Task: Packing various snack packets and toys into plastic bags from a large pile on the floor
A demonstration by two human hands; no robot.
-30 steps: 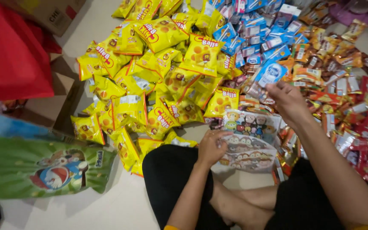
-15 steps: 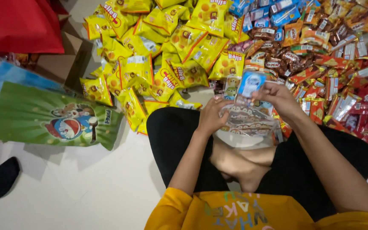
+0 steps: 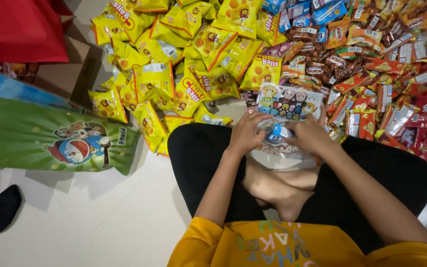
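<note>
Left hand [image 3: 245, 132] and right hand [image 3: 311, 134], we note, both grip the clear cartoon-printed bag [image 3: 288, 101] upright over the lap, mouth spread; right fingers pinch a small blue packet [image 3: 276, 132] inside.

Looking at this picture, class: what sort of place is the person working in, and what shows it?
Probably a room at home, used for packing treat bags: the person sits cross-legged on a pale tiled floor, heaps of yellow snack packets lie loose, and a cardboard box stands nearby.

Glossy clear plastic bag [image 3: 287, 106], shiny yellow foil snack packets [image 3: 174, 74], smooth floor tiles [image 3: 100, 222]
</note>
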